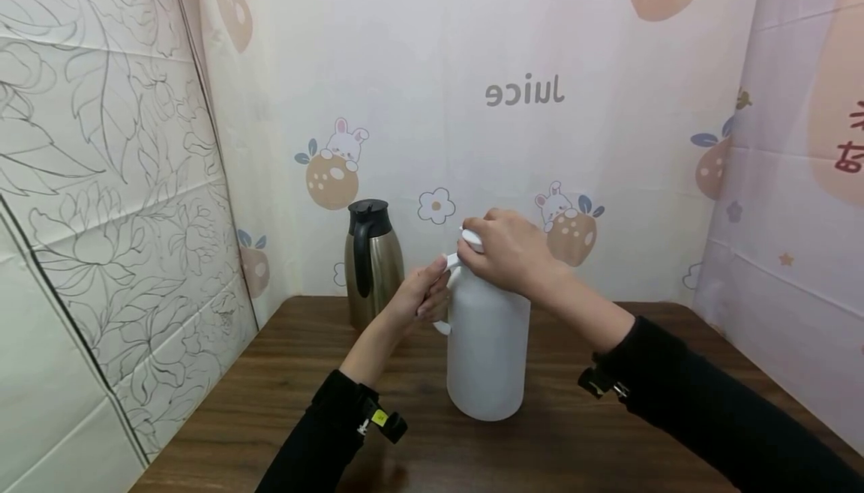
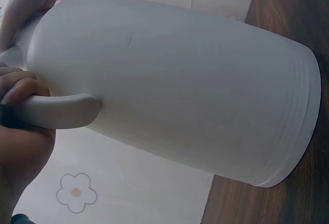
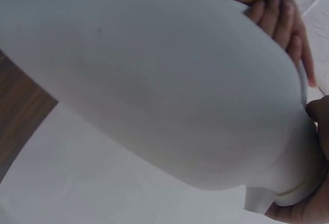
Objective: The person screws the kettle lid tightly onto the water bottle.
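Note:
A white thermos jug [image 1: 487, 358] stands on the wooden table, close to upright. My left hand [image 1: 420, 294] grips its side handle, fingers curled round the handle [image 2: 61, 112], with the thumb up by the handle's top. Over the jug's top, my right hand [image 1: 508, 249] holds the white lid [image 1: 472, 240], fingers bent round it and hiding most of it. The right wrist view shows the spout [image 3: 257, 199] beside that hand. Whether the lid sits fully in the neck, I cannot tell.
Behind and left of the white jug stands a gold-brown metal thermos jug [image 1: 385, 268] with a black top and handle. The wooden table [image 1: 580, 433] ends at a printed cloth backdrop [image 1: 405, 88]. Patterned cloth walls rise on both sides.

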Demonstrator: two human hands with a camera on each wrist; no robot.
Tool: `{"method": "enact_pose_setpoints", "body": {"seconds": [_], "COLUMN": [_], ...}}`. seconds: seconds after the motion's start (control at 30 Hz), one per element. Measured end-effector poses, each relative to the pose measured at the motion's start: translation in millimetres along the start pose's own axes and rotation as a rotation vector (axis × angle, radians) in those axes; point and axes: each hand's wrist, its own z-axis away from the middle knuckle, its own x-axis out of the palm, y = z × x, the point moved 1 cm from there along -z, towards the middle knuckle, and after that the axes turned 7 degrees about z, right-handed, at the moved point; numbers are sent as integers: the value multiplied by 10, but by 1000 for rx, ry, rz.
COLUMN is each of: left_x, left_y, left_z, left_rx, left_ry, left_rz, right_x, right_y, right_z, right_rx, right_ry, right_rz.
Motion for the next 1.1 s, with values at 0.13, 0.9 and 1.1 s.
{"method": "enact_pose_setpoints", "body": {"seconds": [0.13, 0.9, 1.1], "left_x": [19, 32, 36], "left_y": [-1, 13, 20], "left_z": [13, 16, 18], "left_rx": [0, -24, -22], "left_ry": [4, 49, 46], "left_rz": [-8, 3, -9], "right_x": [-66, 73, 161], "right_y": [3, 494, 462], "right_z": [14, -44, -1], "right_rx": [11, -350, -309], "right_ry": [-104, 6, 79], "right_rz": [-52, -458, -420]}}
